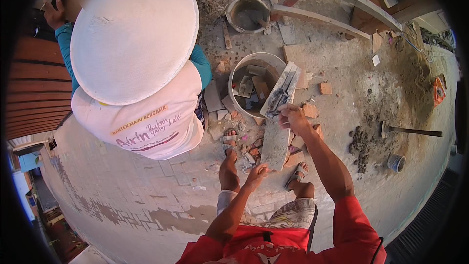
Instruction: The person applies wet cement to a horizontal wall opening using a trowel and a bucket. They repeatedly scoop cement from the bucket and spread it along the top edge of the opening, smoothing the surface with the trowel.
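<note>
Grey concrete ground (pixel 337 112); left hand (pixel 257 175) pinches flat grey rectangular board (pixel 274 144); right hand (pixel 293 118), hold unclear. Loose pinch could drop it.

Grey ground (pixel 337 117), white bkt. (pixel 231 85), brick pcs. (pixel 309 110) (broken), dk. clumps (pixel 360 150), hoe (pixel 415 131)

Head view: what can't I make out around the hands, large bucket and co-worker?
All in the head view:
Right hand: what it grips, masked by its own fingers.
Large bucket: lower right of its inside, behind the narrow board.
Co-worker: head, under the white conical hat.
Co-worker's hand: what it holds, if anything, too dim at the lens edge.
</note>
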Motion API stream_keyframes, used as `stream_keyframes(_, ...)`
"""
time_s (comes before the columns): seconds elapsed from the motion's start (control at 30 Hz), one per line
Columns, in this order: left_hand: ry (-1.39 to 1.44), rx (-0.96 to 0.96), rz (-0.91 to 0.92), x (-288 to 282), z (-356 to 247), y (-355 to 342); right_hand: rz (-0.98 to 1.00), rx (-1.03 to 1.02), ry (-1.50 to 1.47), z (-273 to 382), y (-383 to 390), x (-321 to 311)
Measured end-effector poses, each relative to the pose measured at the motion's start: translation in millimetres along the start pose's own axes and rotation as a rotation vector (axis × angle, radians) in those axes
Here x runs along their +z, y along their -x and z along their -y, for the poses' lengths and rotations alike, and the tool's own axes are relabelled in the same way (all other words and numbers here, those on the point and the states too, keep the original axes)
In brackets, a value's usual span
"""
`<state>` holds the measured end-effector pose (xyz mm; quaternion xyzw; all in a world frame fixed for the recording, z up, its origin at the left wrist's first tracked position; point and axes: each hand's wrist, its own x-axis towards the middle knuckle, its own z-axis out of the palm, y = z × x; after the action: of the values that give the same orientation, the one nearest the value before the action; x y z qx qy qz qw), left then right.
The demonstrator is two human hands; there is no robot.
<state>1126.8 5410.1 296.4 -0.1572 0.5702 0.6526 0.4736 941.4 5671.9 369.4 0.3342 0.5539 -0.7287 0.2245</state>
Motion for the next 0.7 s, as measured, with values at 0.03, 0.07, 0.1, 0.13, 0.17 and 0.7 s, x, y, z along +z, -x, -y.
stream_keyframes(0.03,-0.024,-0.044,0.007,-17.7,23.4,-2.4,0.012,-0.008,-0.132,-5.4,-38.1,17.8)
stream_keyframes(0.07,-0.067,-0.060,0.020,-41.5,32.5,-11.5,-0.038,-0.028,-0.150,-1.4,-82.5,37.9)
stream_keyframes(0.1,-0.185,-0.147,0.007,-65.1,43.4,-13.3,-0.082,-0.041,-0.170,-2.5,-126.7,57.6)
stream_keyframes(0.13,-0.169,-0.142,0.012,-75.8,41.3,-17.3,-0.119,-0.029,-0.215,-0.8,-168.2,69.2)
stream_keyframes(0.17,-0.155,-0.136,0.033,-71.0,34.3,-18.4,-0.172,-0.020,-0.262,-1.8,-207.7,65.2)
stream_keyframes(0.7,-0.058,-0.273,-0.021,-107.5,3.2,-23.6,-0.753,0.164,-0.438,-66.3,-395.8,72.4)
